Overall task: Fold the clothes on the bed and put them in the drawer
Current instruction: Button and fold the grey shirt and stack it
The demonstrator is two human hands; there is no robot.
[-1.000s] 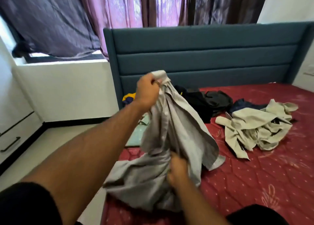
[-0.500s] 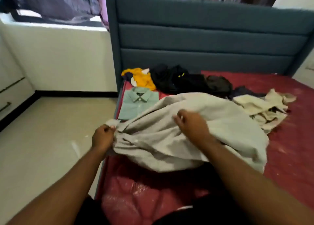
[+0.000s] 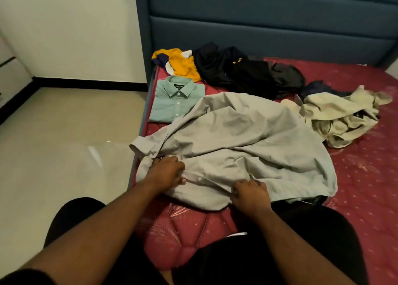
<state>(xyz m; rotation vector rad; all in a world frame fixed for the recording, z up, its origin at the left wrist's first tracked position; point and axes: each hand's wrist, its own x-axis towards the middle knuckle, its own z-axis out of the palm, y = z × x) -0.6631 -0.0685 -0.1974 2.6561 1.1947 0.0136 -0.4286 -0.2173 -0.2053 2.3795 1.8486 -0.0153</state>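
In the head view, a grey shirt [image 3: 243,146] was spread over the near left part of the bed [image 3: 364,177], laid out flat and wide, presumably so that its front could be straightened before folding; it was still rumpled, with one cuffed sleeve reaching over the left edge of the mattress. The left hand [image 3: 167,172] was rested on the shirt near its left side, fingers curled down and apparently pinched on the cloth by the button strip. The right hand [image 3: 249,193] was set at the near hem, fingers bent and closed on the fabric edge. Both forearms were stretched forward and slightly inward, palms down, hands apart along the near edge of the shirt. A green shirt [image 3: 177,100], already folded with its collar up, was placed at the far left, beyond the grey one and just overlapped by it. A yellow garment [image 3: 183,66], dark clothes [image 3: 241,71] and a crumpled beige garment [image 3: 342,114] were left unfolded farther back and to the right. The drawer was not clearly shown, so most of the task was judged to remain.
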